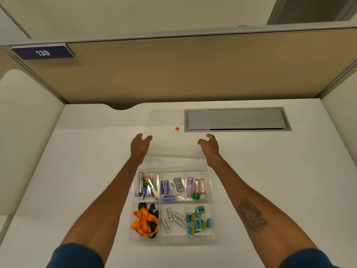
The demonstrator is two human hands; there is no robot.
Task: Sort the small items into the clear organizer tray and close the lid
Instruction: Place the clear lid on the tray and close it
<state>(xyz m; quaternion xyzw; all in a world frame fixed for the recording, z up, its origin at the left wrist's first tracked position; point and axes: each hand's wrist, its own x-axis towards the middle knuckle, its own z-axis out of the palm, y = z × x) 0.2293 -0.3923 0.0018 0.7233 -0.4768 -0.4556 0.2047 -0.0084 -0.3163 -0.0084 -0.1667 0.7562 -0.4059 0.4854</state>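
Note:
The clear organizer tray (212, 206) lies on the white desk, uncovered, its compartments filled: nail clippers (147, 187), staple boxes (171, 187), lighters (196, 188), orange and black lanyards (144, 221), batteries (173, 219), small teal boxes (199, 221). Just beyond it is the clear lid (172, 140) with a red dot sticker (177, 129). My left hand (139, 146) is at the lid's left edge and my right hand (209, 147) at its right edge, fingers curled around both sides. Whether the lid is off the desk I cannot tell.
A grey cable hatch (237, 119) is set in the desk at the back right, partly under the lid's corner. Beige partition walls enclose the desk on three sides, with a sign reading 139 (42, 52) at the upper left.

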